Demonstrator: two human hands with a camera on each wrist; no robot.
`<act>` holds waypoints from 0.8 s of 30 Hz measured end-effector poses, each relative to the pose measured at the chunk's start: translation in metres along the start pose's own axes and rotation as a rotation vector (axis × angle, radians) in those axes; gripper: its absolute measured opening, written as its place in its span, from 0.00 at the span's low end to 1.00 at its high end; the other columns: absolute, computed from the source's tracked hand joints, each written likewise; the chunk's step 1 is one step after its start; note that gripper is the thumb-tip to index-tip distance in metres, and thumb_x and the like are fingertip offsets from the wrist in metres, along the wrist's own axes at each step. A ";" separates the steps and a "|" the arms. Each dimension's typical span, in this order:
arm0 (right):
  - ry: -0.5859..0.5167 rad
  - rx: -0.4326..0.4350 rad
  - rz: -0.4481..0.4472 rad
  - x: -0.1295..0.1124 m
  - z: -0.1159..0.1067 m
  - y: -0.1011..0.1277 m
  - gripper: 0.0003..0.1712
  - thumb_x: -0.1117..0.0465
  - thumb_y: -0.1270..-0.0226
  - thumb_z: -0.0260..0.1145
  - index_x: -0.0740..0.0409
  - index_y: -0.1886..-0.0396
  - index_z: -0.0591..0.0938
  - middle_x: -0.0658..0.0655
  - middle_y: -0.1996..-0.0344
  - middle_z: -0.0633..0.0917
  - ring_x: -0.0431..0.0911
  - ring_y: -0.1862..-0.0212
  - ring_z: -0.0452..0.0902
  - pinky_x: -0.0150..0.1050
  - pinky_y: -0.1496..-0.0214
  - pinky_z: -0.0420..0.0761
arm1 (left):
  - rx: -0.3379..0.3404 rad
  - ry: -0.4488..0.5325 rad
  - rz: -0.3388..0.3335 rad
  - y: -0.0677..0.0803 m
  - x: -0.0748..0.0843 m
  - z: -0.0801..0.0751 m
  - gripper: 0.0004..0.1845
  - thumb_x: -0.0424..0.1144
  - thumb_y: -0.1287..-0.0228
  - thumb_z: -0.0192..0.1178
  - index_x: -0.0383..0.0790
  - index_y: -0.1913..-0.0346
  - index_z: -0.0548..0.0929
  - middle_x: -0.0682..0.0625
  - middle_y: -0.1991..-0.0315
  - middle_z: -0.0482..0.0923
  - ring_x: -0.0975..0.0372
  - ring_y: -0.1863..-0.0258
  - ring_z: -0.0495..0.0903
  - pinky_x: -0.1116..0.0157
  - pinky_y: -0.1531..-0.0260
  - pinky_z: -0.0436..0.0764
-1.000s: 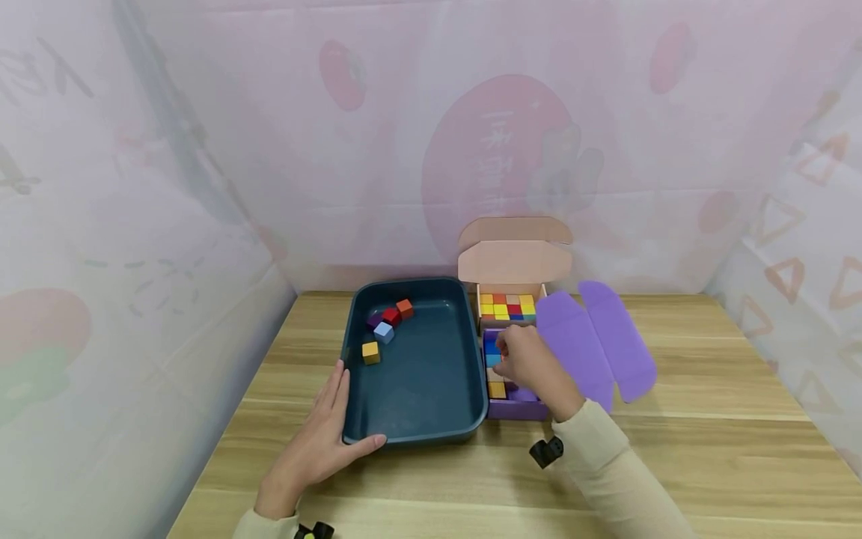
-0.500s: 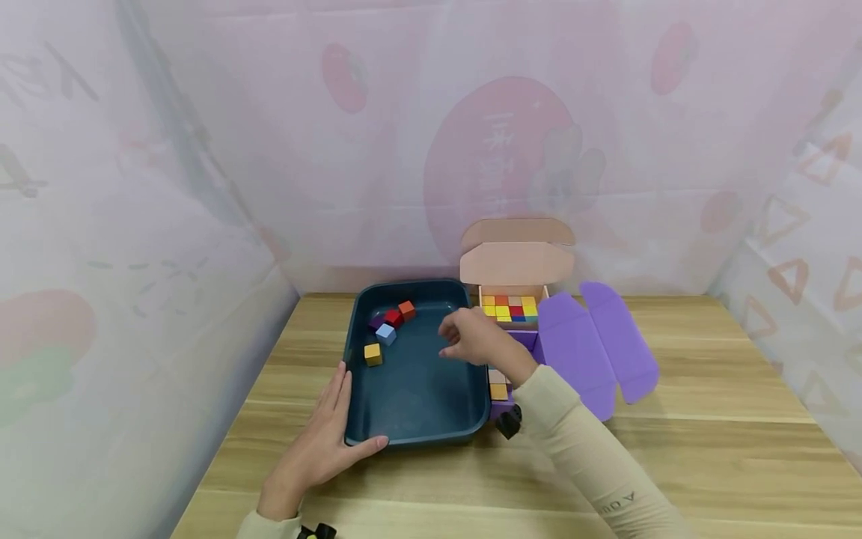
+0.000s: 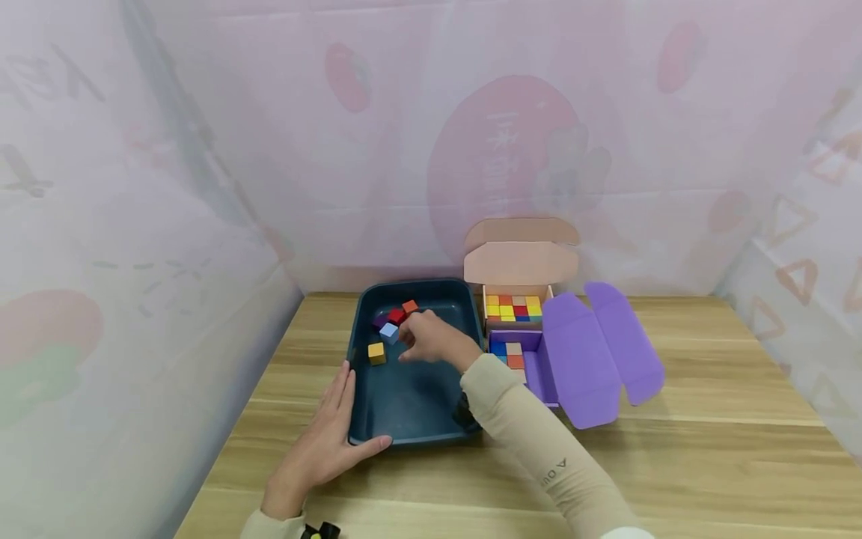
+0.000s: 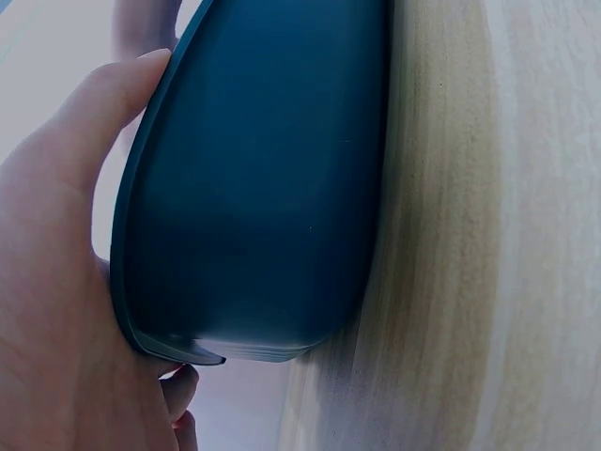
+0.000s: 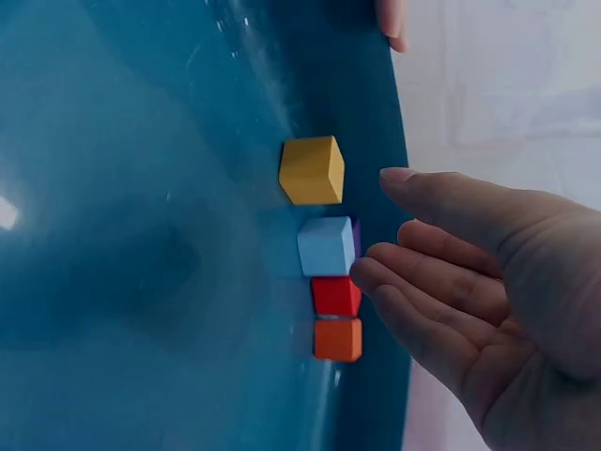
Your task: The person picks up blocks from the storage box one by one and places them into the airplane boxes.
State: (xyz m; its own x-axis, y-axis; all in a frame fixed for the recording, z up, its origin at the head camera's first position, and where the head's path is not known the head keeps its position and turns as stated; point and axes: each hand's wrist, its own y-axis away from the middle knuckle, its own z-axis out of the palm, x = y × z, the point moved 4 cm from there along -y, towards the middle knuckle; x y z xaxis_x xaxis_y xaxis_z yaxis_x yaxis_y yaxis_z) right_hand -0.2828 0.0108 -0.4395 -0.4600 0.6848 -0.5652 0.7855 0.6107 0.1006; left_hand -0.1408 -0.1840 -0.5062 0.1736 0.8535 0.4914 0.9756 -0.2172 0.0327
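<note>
A dark blue tray (image 3: 431,419) sits on the wooden table. At its far left lie an orange cube (image 3: 409,306), a red cube (image 3: 396,316), a purple cube (image 3: 380,321), a light blue cube (image 3: 388,332) and a yellow cube (image 3: 376,352). My right hand (image 3: 412,343) hovers inside the tray beside them. In the right wrist view its palm (image 5: 383,214) is bare and its fingers are relaxed, with the tips beside the light blue cube (image 5: 326,246). My left hand (image 3: 337,427) lies along the tray's near-left corner, fingers straight and thumb (image 4: 94,122) against the rim (image 4: 263,188).
Right of the tray a purple box (image 3: 539,370) holds several coloured cubes, with its lid flaps (image 3: 599,352) spread to the right. Behind it stands a pink box (image 3: 483,307) full of cubes, lid (image 3: 521,251) raised. Pink curtained walls enclose the table.
My right hand has left the purple box and travelled left into the tray, up to the group of cubes. The left hand has stayed at the tray's corner.
</note>
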 end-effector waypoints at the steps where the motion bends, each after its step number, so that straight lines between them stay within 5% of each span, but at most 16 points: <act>1: 0.003 -0.004 -0.003 -0.002 0.001 -0.003 0.22 0.57 0.33 0.78 0.57 0.40 0.87 0.58 0.47 0.90 0.45 0.51 0.83 0.42 0.36 0.86 | 0.003 0.002 0.003 0.000 0.000 0.000 0.69 0.75 0.41 0.65 0.36 0.14 0.41 0.45 0.11 0.29 0.41 0.13 0.41 0.31 0.21 0.52; 15: 0.048 -0.039 0.035 -0.004 0.034 -0.042 0.22 0.57 0.32 0.77 0.57 0.40 0.88 0.56 0.47 0.91 0.43 0.53 0.85 0.40 0.38 0.88 | 0.079 -0.090 0.063 0.004 0.006 -0.004 0.68 0.74 0.41 0.65 0.32 0.15 0.47 0.40 0.12 0.38 0.43 0.13 0.42 0.34 0.18 0.49; 24: 0.026 0.027 0.062 0.009 0.045 -0.051 0.25 0.57 0.32 0.78 0.58 0.38 0.86 0.56 0.48 0.91 0.44 0.52 0.86 0.41 0.37 0.87 | 0.048 -0.081 0.048 0.002 0.009 0.001 0.68 0.75 0.41 0.64 0.34 0.14 0.45 0.42 0.11 0.35 0.44 0.12 0.41 0.36 0.16 0.47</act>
State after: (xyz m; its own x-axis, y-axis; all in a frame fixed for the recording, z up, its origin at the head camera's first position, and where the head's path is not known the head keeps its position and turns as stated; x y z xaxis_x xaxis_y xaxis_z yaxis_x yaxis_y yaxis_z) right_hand -0.3077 -0.0322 -0.4867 -0.4200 0.7314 -0.5373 0.8235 0.5559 0.1129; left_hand -0.1374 -0.1761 -0.5023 0.2287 0.8784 0.4196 0.9709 -0.2374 -0.0320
